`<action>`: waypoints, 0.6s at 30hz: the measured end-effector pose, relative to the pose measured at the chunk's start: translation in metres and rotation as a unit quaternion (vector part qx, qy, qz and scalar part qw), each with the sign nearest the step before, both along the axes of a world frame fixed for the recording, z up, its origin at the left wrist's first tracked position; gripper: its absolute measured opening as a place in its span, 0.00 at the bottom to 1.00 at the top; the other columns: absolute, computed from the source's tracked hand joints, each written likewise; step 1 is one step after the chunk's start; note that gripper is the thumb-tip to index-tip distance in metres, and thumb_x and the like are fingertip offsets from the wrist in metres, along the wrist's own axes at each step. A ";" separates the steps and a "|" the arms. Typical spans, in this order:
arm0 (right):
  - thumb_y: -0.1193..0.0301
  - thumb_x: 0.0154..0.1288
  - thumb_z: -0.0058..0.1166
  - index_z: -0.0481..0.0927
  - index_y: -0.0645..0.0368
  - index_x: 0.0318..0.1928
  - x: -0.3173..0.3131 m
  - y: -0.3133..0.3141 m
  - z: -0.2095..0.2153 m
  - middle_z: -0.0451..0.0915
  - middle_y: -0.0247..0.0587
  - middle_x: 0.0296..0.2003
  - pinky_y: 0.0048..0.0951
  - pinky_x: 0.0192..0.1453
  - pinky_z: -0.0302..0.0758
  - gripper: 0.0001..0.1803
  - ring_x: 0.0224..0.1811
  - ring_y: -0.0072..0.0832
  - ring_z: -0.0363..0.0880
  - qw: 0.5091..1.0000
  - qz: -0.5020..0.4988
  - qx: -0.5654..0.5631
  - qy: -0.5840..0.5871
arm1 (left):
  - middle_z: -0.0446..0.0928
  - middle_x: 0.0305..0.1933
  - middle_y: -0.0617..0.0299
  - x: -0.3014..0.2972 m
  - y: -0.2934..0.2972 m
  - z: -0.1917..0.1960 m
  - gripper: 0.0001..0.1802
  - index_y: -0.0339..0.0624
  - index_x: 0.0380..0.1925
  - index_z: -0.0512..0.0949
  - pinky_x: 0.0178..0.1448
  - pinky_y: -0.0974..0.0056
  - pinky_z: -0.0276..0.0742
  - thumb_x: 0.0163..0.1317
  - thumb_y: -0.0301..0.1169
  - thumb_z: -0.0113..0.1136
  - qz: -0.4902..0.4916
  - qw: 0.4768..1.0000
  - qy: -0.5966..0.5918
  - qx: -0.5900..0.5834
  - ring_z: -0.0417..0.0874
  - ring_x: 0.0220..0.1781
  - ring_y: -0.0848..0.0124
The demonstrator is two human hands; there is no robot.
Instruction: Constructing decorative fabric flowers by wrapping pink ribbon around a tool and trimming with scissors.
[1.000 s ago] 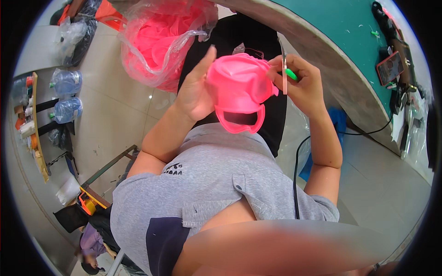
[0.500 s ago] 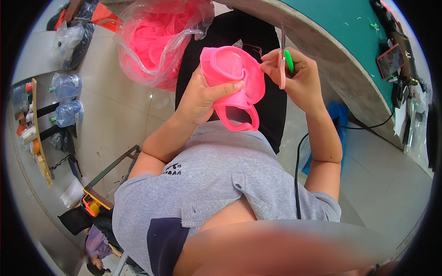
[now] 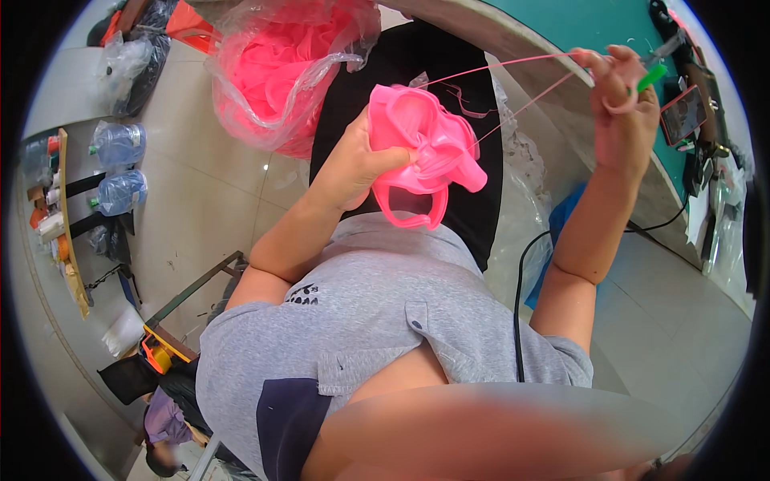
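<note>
My left hand (image 3: 353, 168) is closed on a soft pink rubber piece (image 3: 401, 116), thumb pressed on its middle; a loop hangs at its lower end. The piece is bunched and twisted. Out at the upper right, my right hand (image 3: 626, 140) pinches a thin pink strip (image 3: 521, 113), stretched taut in two lines from the piece to the fingers. Tucked in that same hand are small scissors (image 3: 654, 77) with a green part and a pale pink finger loop, their blades pointing away from the piece.
A clear plastic bag (image 3: 281, 128) full of pink pieces stands beyond my left hand. The green-topped table (image 3: 561, 24) curves along the far right, with a phone (image 3: 684, 115) on it. A black cable (image 3: 521, 280) runs past my right arm. Large water bottles (image 3: 120, 192) stand at the left.
My right hand has moved away to the upper right, drawing the strip out long with the scissors still in it. The rubber piece has become twisted and pulled out of shape in my left hand.
</note>
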State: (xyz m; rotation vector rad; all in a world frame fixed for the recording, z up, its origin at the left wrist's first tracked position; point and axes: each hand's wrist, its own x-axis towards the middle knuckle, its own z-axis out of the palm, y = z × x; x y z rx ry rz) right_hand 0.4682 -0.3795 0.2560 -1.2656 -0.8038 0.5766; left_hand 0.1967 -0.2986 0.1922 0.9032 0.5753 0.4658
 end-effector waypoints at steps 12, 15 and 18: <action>0.77 0.54 0.63 0.72 0.62 0.33 -0.064 -0.017 -0.015 0.79 0.41 0.28 0.24 0.38 0.76 0.11 0.32 0.27 0.82 0.925 0.331 -0.143 0.121 | 0.74 0.52 0.57 0.005 -0.001 0.016 0.29 0.36 0.56 0.66 0.59 0.64 0.71 0.52 0.21 0.60 -0.034 0.990 -0.099 -0.094 0.76 0.53 0.71; 0.85 0.52 0.59 0.75 0.66 0.32 -0.078 -0.021 -0.023 0.80 0.41 0.28 0.25 0.40 0.77 0.07 0.35 0.27 0.82 0.906 0.392 -0.162 0.006 | 0.76 0.49 0.58 0.005 0.000 0.008 0.25 0.35 0.54 0.68 0.57 0.65 0.73 0.58 0.29 0.61 -0.031 0.974 -0.158 -0.162 0.77 0.51 0.72; 0.82 0.50 0.63 0.78 0.64 0.33 -0.089 -0.025 -0.026 0.80 0.38 0.28 0.21 0.37 0.76 0.09 0.31 0.21 0.80 0.897 0.392 -0.172 -0.106 | 0.77 0.48 0.58 0.006 -0.001 0.004 0.21 0.36 0.50 0.70 0.56 0.65 0.74 0.59 0.31 0.61 -0.002 0.988 -0.078 -0.132 0.78 0.49 0.73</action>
